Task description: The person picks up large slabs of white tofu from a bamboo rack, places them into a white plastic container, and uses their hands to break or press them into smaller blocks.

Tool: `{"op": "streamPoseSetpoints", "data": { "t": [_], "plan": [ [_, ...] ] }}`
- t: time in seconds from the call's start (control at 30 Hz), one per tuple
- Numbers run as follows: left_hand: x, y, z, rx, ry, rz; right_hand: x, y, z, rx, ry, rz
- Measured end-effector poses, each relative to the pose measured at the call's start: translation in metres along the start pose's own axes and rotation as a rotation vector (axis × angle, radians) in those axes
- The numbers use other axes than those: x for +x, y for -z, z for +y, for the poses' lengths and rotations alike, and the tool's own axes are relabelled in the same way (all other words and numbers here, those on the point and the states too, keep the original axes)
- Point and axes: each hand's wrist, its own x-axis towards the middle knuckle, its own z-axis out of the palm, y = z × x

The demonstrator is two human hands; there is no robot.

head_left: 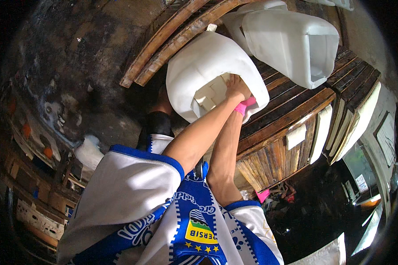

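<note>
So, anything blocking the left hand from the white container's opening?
Nothing visible: the left hand is inside the opening of the white container. The right hand, with pink material on it, is close beside it, at the opening's right side.

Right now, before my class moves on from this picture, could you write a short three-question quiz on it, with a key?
1. Multiple choice: where is the left hand?
a) on the shirt
b) inside the opening of the near white container
c) on the floor

2. True or false: only one white container is in view.

3. Short answer: what bright colour shows at the far end of the right forearm?

Key:
1. b
2. False; a second white container lies toward the upper right of the picture.
3. Pink
</note>
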Motion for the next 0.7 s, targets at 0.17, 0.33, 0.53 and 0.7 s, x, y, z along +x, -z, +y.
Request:
{"op": "streamPoseSetpoints", "data": {
  "t": [0.17, 0.33, 0.53, 0.7],
  "plan": [
    [-0.01, 0.002, -0.021, -0.307, -0.02, 0.167, -0.014, 0.011, -0.002, -0.031, 0.018, 0.065],
    [-0.009, -0.007, -0.026, -0.914, 0.577, 0.24, -0.004, 0.011, -0.001, -0.069, 0.048, 0.113],
    [0.032, -0.04, -0.058, -1.026, 0.444, 0.166, 0.007, 0.005, 0.003, -0.162, 0.087, 0.164],
    [0.033, -0.037, -0.063, -1.417, 0.558, -0.167, -0.04, 0.013, 0.009, -0.437, 0.175, 0.253]
  ]
}}
